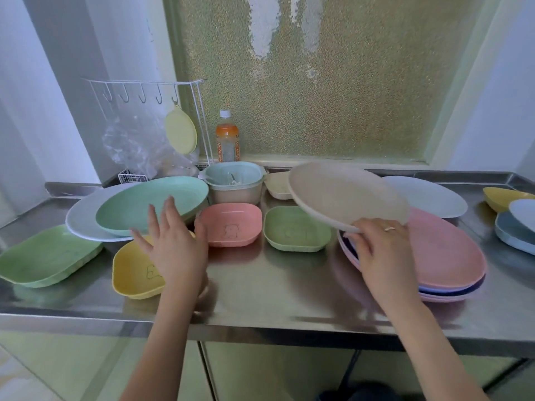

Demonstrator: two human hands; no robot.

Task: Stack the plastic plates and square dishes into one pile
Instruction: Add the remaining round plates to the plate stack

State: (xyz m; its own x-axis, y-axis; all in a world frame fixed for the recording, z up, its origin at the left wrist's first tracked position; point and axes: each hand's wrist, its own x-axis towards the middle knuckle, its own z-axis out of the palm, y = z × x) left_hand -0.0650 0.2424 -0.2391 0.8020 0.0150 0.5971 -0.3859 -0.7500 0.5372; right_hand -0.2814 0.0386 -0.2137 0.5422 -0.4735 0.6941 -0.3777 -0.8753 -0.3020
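The right hand (379,247) pinches the near rim of a beige plate (347,195), tilted above a pile of plates (451,256) topped in pink; the hand hides the pile's left edge. The left hand (173,244) is spread wide, holding nothing, covering part of a yellow dish (130,273). Beyond its fingers sits a mint plate (150,204); between the hands, a pink dish (228,224) and a green dish (295,230). Blue dishes far right are cut off. Steel counter (260,285), frosted window behind.

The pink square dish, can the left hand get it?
Probably yes. The left hand is open and empty, right beside the pink dish, with nothing between them or in the dish.
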